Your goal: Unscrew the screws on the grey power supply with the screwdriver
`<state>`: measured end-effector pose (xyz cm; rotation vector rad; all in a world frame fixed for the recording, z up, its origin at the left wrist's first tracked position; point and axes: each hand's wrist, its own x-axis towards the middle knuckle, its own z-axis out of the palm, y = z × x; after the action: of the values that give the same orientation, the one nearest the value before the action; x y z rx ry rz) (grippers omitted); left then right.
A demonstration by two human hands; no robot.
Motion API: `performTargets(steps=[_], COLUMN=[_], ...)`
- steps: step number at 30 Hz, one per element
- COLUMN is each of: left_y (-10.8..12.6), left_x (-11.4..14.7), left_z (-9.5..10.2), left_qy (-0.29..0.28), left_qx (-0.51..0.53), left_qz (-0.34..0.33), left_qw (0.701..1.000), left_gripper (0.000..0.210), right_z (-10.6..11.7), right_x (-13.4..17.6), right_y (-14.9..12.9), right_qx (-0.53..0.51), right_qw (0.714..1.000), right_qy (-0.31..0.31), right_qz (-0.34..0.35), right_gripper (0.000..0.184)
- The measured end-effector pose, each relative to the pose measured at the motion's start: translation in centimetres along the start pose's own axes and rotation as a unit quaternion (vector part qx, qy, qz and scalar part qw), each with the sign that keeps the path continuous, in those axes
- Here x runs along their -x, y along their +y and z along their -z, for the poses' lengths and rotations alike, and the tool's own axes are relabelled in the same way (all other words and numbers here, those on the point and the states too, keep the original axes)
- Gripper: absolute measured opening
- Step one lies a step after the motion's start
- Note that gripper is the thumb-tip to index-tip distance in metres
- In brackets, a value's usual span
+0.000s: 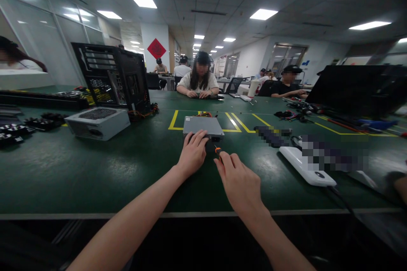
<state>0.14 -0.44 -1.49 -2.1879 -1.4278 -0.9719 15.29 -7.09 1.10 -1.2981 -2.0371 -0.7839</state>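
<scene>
A flat grey computer power supply [203, 123] lies on the green table in front of me, with its power socket side facing me. My left hand [193, 152] holds it at the near left edge, fingers over its top. In my right hand [240, 175] is a screwdriver [218, 150] with an orange and black handle, pinched between thumb and fingers. Its thin shaft points up at the near face of the power supply, below the socket. Whether the tip touches a screw is too small to tell. Coloured cables [205, 114] stick out behind the power supply.
Left stand a larger grey power supply [98, 123] and an open black computer case [114, 78]. At right lie a white power bank [307, 167] with a cable, loose cables [294, 112] and a black monitor [359, 93]. A person [199, 78] sits opposite.
</scene>
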Motion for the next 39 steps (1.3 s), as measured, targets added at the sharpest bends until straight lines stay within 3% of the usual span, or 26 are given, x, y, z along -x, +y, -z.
performTargets(steps=[3,7,13,18,24,29,35,39], left_y=[-0.2,-0.6,-0.6,-0.5,-0.5,-0.5,-0.5,-0.5], left_x=[0.0,-0.1,-0.3,-0.3,-0.3,-0.4,-0.4,-0.4], left_z=[0.0,0.0,0.0,-0.3,-0.4,-0.4,-0.2,-0.3], left_qy=[0.009,0.019,0.026,0.033,0.035,0.039,0.037,0.036], left_qx=[0.001,0.001,0.007,0.012,0.013,0.015,0.017,0.016], left_qz=[0.014,0.031,0.040,0.044,0.039,0.039,0.044,0.045], left_qw=[1.000,0.999,0.999,0.998,0.999,0.998,0.998,0.998], left_gripper=[0.032,0.030,0.028,0.029,0.029,0.031,0.029,0.030], right_z=[-0.1,-0.4,0.0,0.3,0.6,0.9,0.5,0.5], right_x=[0.3,0.5,0.0,0.3,-0.4,-0.5,-0.4,0.0], right_y=[-0.3,-0.4,0.1,-0.1,-0.3,-0.4,0.2,-0.1], right_qx=[-0.031,-0.049,-0.048,-0.101,-0.054,-0.066,-0.039,-0.067], right_qw=[1.000,0.997,0.998,0.994,0.996,0.996,0.998,0.997], right_qy=[0.002,0.016,-0.008,-0.026,-0.043,-0.046,-0.026,-0.032], right_qz=[0.000,0.064,-0.050,0.016,-0.050,0.028,-0.046,0.014], right_gripper=[0.021,0.022,0.018,0.026,0.022,0.026,0.021,0.023])
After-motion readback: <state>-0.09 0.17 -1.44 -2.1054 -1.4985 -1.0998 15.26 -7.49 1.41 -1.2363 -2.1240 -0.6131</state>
